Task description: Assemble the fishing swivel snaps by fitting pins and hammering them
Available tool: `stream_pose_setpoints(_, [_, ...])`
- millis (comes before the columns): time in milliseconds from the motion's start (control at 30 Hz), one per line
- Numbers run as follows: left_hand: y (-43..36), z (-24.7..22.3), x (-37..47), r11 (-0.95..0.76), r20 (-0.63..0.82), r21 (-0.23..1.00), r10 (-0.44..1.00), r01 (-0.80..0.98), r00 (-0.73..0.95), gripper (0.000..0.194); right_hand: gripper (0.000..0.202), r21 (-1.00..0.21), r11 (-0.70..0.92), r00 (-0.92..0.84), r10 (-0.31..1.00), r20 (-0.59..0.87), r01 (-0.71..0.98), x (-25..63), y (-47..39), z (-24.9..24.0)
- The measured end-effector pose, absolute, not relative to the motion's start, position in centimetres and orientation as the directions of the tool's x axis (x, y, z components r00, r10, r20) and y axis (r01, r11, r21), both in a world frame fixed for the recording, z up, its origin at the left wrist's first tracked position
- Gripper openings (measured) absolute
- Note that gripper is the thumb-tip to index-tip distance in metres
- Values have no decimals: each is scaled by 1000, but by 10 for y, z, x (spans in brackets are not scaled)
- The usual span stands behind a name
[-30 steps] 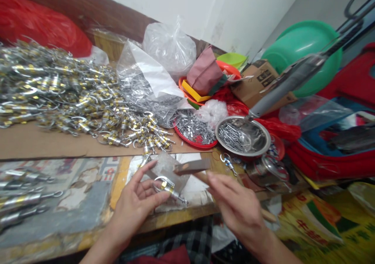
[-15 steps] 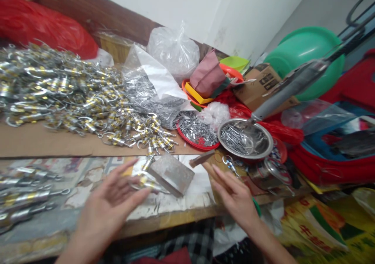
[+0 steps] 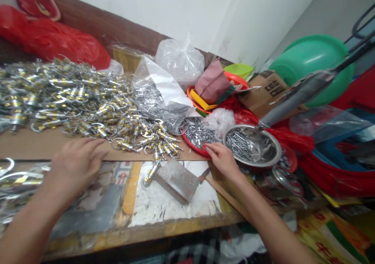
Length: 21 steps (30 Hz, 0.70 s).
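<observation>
My left hand [image 3: 76,162] hovers palm down over the cardboard's front edge, thumb apart from the fingers and nothing visible in it. Beside it lies a heap of metal hook-and-eye fittings [image 3: 96,96] with yellow bands. My right hand [image 3: 224,158] reaches to the red tray [image 3: 191,143] of small flat metal pieces, fingertips pinched among them; what they grip is too small to make out. Under my right forearm lies a hammer [image 3: 227,195], its head near a steel block [image 3: 177,180] on white paper. One fitting [image 3: 150,174] lies against the block's left side.
A steel bowl [image 3: 275,150] of metal pins stands right of the tray, with a grey tool arm [image 3: 295,94] slanting above it. Behind are a plastic bag [image 3: 178,63], a cardboard box [image 3: 263,94] and green basins [image 3: 316,68]. More fittings [image 3: 20,182] lie at far left.
My right hand has let go of the hammer, now on the bench, and moved up to the red tray. My left hand has moved left, and the fitting is no longer in it.
</observation>
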<state>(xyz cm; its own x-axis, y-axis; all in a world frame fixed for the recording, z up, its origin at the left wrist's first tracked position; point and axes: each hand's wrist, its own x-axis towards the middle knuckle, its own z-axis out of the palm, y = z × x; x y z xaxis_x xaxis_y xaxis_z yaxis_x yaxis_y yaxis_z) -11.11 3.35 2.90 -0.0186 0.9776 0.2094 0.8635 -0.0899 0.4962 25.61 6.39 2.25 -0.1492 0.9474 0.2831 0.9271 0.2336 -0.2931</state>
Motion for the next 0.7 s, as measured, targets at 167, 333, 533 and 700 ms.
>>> stream_pose_setpoints(167, [66,24,-81,-150,173,304,980,941,101,42,27,-240,126,-76,975,209,963,246,155,17])
stream_pose_setpoints(333, [57,17,-76,-131,166,320,983,938,81,35,30,-199,20,9,989,146,980,243,176,5])
stream_pose_setpoints(533, [43,22,-71,-120,159,389,985,914,61,41,31,-189,44,-10,985,173,981,250,143,1])
stream_pose_setpoints(700, [44,24,-73,-55,159,456,987,888,-21,41,27,-219,110,-40,952,303,969,258,121,3])
